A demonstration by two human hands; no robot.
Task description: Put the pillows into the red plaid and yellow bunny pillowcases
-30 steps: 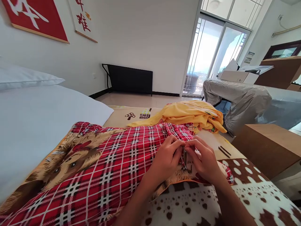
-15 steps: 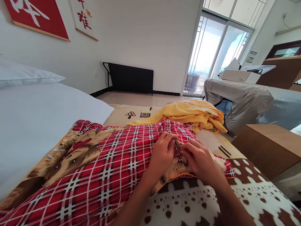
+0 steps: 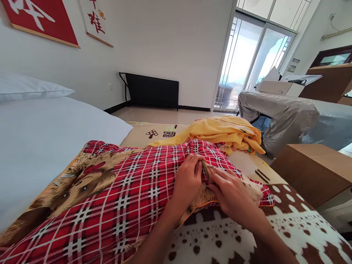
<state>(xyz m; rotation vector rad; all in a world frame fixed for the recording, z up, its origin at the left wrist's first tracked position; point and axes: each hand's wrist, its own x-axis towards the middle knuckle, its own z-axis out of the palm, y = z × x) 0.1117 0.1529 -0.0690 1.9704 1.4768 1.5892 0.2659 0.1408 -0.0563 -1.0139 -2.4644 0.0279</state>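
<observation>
A plump pillow in a red plaid pillowcase (image 3: 132, 183) with a brown bear print and orange edging lies across the bed. My left hand (image 3: 189, 178) is closed near its right end, thumb and fingers pinching the top of a narrow green strip (image 3: 205, 170) that looks like a zipper edge. Close beside it, my right hand (image 3: 227, 189) is closed too, its fingertips pinching at the strip's lower end against the pillowcase fabric. What lies under the right fingertips is partly hidden.
A crumpled yellow cloth (image 3: 225, 132) lies behind the pillow on the patterned blanket (image 3: 220, 238). At left is a white mattress (image 3: 68, 124) with a white pillow (image 3: 30, 86). A wooden box (image 3: 316, 172) and plastic-wrapped furniture (image 3: 280, 113) stand at right.
The right hand has shifted slightly left and upward, closer to the left hand. The green strip shows as more curved. Both hands keep their pinch.
</observation>
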